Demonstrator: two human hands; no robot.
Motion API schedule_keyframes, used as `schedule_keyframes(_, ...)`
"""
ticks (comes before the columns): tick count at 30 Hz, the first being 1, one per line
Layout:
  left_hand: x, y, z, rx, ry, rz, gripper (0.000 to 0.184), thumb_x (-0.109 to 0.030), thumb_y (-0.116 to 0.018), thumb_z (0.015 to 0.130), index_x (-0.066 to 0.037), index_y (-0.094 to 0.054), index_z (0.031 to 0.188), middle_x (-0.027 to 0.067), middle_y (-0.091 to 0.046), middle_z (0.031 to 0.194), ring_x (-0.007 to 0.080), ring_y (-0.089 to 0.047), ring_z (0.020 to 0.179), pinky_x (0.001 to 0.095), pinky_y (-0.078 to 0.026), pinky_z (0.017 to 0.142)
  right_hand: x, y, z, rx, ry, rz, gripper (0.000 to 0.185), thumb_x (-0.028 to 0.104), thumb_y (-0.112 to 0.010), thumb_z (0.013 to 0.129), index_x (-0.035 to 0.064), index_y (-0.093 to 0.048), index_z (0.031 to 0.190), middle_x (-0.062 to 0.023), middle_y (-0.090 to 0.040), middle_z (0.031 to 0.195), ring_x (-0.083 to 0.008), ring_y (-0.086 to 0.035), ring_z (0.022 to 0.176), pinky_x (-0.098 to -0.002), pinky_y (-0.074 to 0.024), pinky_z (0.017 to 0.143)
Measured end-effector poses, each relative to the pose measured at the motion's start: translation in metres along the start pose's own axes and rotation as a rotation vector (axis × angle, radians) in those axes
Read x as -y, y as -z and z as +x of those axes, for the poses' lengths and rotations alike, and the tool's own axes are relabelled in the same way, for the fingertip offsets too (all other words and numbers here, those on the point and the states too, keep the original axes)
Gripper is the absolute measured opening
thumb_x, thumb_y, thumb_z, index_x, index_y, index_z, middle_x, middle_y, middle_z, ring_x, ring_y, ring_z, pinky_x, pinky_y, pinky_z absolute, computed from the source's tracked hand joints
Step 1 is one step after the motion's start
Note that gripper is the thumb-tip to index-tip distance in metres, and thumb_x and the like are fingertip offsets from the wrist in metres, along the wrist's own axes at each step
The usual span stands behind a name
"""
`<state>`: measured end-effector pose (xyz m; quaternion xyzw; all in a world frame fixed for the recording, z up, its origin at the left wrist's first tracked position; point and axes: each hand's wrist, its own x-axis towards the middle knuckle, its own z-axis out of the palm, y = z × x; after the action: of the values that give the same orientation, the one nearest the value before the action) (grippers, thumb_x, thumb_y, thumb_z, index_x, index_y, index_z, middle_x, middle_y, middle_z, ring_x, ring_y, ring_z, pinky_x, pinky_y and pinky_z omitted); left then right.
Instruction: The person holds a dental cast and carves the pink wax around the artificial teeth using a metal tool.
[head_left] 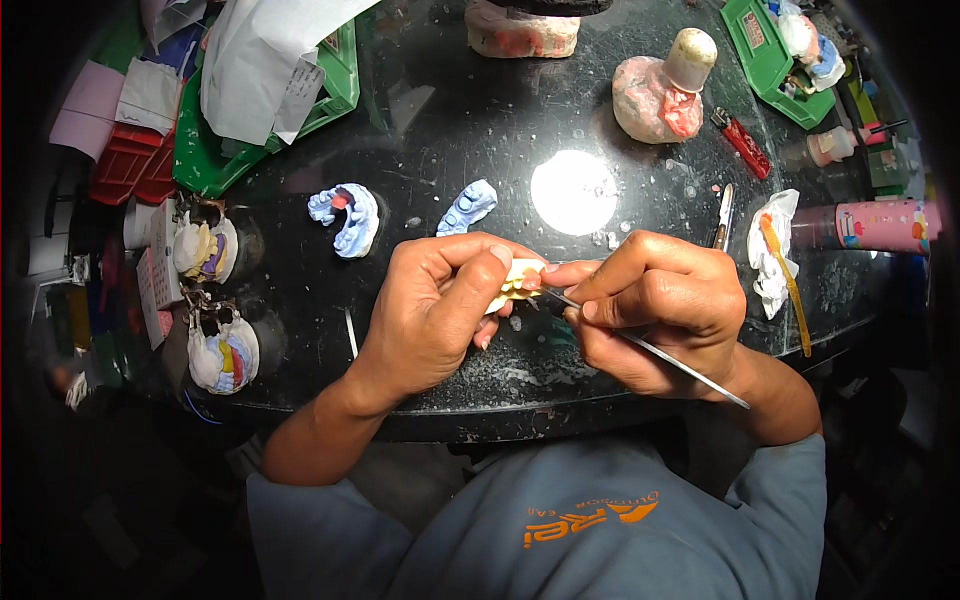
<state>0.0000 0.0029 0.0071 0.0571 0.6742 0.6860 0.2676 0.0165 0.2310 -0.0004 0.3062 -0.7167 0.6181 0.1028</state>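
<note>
Between the thumb and fingers of my left hand [430,300] is a small yellow dental model [518,283], with a pinkish patch near its right end. My right hand [655,310] grips a thin metal dental carving tool [690,376] like a pen, its tip at the model's right side. The fingers of both hands meet close to the model and hide part of it. Just beyond them lies a blue dental cast piece [468,207]. A horseshoe-shaped blue dental cast [357,228] with a pink spot sits farther left.
Two articulated dental models [222,355] stand at the left. At the back right are a round plaster-stained pot [645,100] with a capped top, a red lighter [742,146] and a green tray [775,70]. A crumpled tissue [770,265] and pink cylinder [885,226] lie right.
</note>
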Motion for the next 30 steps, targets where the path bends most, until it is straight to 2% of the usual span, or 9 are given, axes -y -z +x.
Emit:
schedule_keyframes(2,0.0006,0.0000,0.0000,0.000,-0.001,-0.005,0.050,-0.033,-0.049,0.110,0.010,-0.074,0.111,0.0059,-0.069,0.076,0.0048,-0.053,0.055,0.0208,-0.043,0.051,-0.0003,-0.0004,-0.0003,-0.008,0.001,-0.011,0.016,-0.010,-0.081,0.075,-0.0032,-0.067,0.077,-0.0127,-0.071,0.082,-0.0223,-0.075,0.075,-0.0400,-0.0681,0.086)
schedule_keyframes(5,0.0016,0.0052,-0.0010,0.037,0.019,-0.096,0.038,-0.025,-0.056,0.110,0.007,-0.076,0.112,0.0051,-0.071,0.087,0.0033,-0.056,0.067,0.0195,-0.046,0.057,-0.0007,-0.0005,0.0002,0.000,0.012,-0.031,0.016,-0.011,-0.081,0.075,-0.0033,-0.066,0.076,-0.0128,-0.071,0.082,-0.0224,-0.075,0.074,-0.0400,-0.0681,0.086)
schedule_keyframes(30,0.0062,0.0038,-0.0010,0.022,-0.056,-0.089,0.040,-0.030,-0.058,0.111,0.006,-0.076,0.113,0.0023,-0.071,0.085,0.0019,-0.055,0.064,0.0186,-0.046,0.057,0.0011,0.0005,0.0020,-0.014,0.007,0.005,0.015,-0.012,-0.079,0.076,-0.0038,-0.067,0.077,-0.0123,-0.071,0.081,-0.0209,-0.075,0.075,-0.0414,-0.0679,0.089)
